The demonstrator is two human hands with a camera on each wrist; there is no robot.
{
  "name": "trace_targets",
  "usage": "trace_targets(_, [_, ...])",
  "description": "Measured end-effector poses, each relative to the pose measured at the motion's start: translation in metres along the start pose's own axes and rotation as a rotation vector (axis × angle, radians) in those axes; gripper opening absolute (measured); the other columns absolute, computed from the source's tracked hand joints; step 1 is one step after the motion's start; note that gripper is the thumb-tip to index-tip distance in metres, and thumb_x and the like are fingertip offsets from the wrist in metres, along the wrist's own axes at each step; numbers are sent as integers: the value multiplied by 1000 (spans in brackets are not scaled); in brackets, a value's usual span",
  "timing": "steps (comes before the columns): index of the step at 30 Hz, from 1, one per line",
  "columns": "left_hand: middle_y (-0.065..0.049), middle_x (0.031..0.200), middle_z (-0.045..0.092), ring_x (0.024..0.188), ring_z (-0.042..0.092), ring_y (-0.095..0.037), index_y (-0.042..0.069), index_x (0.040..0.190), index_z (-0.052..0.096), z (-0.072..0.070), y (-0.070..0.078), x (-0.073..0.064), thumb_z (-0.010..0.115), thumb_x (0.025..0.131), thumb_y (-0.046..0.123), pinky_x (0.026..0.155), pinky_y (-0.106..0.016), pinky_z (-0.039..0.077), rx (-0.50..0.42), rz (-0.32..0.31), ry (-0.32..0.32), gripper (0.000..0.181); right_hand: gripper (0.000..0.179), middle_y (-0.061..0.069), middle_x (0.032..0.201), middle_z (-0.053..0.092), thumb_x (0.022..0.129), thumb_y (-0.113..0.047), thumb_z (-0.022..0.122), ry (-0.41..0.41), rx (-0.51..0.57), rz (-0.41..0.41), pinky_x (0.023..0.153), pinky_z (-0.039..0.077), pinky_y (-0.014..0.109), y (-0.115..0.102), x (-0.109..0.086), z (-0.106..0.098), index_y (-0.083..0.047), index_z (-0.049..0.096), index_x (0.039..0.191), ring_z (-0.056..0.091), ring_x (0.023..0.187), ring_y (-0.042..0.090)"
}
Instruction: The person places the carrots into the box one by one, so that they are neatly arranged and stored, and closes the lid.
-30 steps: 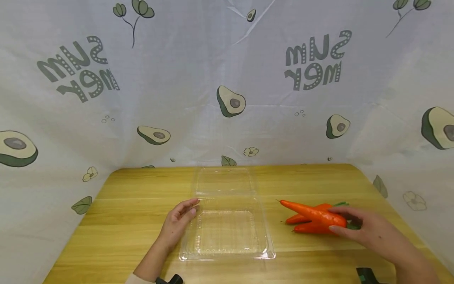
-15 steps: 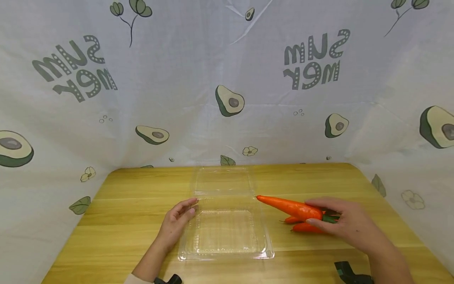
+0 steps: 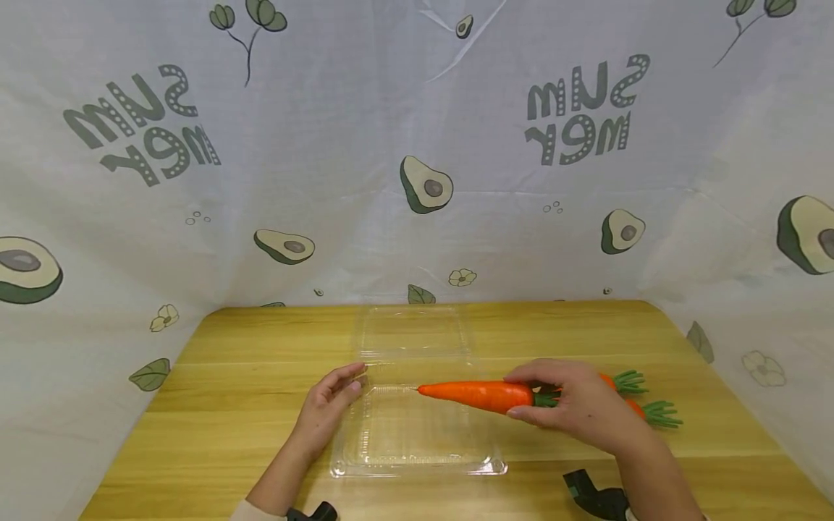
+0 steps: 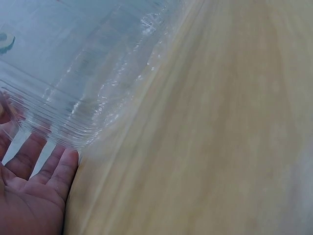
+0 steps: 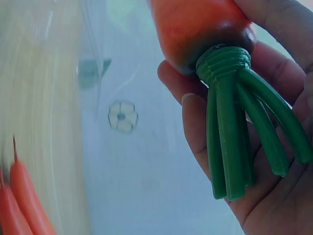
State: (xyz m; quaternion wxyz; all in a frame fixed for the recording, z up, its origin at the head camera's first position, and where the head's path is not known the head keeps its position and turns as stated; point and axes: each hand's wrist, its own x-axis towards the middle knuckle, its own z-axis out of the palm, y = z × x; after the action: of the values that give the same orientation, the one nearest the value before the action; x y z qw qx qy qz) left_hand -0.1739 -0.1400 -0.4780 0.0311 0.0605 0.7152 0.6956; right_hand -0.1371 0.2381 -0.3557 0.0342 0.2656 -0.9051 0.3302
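Note:
In the head view, my right hand (image 3: 580, 405) grips an orange carrot (image 3: 472, 394) by its thick end. The pointed tip faces left, over the clear plastic container (image 3: 417, 462). The right wrist view shows the carrot's green stems (image 5: 227, 137) lying across the palm, with thumb and fingers around the top. My left hand (image 3: 329, 405) holds the container's left rim, thumb on the upper side. From the left wrist view, the fingers (image 4: 63, 171) reach under the ridged plastic edge. The container lies unfolded, its lid (image 3: 410, 329) laid back toward the curtain.
Two more carrots lie on the wooden table to the right, partly hidden behind my right hand; their green tops (image 3: 661, 414) show. A white curtain (image 3: 326, 181) with avocado prints stands behind and at both sides of the table (image 3: 260, 383).
My right hand has lifted the top carrot off the pile and carried it left, until its tip is over the container. The left hand stays at the rim.

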Motion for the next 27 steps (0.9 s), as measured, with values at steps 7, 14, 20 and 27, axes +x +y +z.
trace_targets(7, [-20, 145, 58, 129, 62, -32, 2, 139, 58, 2, 1, 2, 61, 102, 14, 98, -16, 53, -10, -2, 7, 39, 37, -10, 103, 74, 84, -47, 81, -119, 42, 31, 70, 55, 22, -14, 20, 17, -23, 77, 112, 59, 85, -1])
trace_targets(14, [-21, 145, 59, 130, 61, -31, 1, 139, 59, 2, 1, 4, 61, 101, 12, 97, -16, 53, -15, -2, 8, 39, 41, -11, 107, 74, 83, -48, 81, -224, 57, 81, 75, 56, 23, -25, 36, 36, -25, 76, 115, 63, 90, 2])
trace_targets(20, [-21, 144, 59, 130, 60, -33, 1, 139, 59, 1, 2, 3, 60, 101, 10, 97, -16, 53, -30, -9, 10, 38, 36, -15, 105, 73, 81, -47, 84, -302, 58, 73, 76, 55, 24, -32, 45, 55, -29, 76, 111, 62, 88, 1])
trace_targets(27, [-22, 142, 60, 125, 65, -24, 1, 138, 59, 2, 2, 3, 59, 102, 10, 97, -17, 54, -22, -3, 23, 37, 32, -15, 105, 73, 80, -41, 86, -345, 40, 32, 75, 53, 23, -32, 49, 72, -28, 77, 107, 58, 85, -3])
